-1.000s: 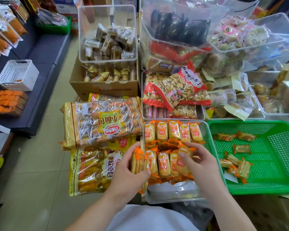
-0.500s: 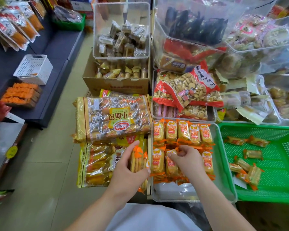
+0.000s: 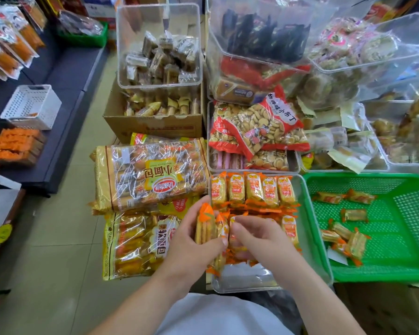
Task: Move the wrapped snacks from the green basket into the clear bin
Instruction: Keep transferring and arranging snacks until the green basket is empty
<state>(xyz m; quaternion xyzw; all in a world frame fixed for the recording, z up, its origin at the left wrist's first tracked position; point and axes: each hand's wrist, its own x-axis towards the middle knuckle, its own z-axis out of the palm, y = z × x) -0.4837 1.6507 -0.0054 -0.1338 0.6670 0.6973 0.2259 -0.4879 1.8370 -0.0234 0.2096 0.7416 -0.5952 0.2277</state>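
Crowded shop bins [image 3: 159, 44] are surrounding us. Our left hand [image 3: 191, 247] is gripping a stack of snacks [image 3: 205, 228] at the left edge of the clear bin [image 3: 244, 279]. Our right hand [image 3: 259, 240] is pinching a packet [image 3: 232, 240] inside it, while loose wrapped snacks [image 3: 354, 215] are lying in the green basket [image 3: 397, 238] alongside.

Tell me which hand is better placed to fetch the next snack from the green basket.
Right. The right hand is over the clear bin, next to the green basket on that side. The left hand grips a stack of snacks at the bin's left edge.
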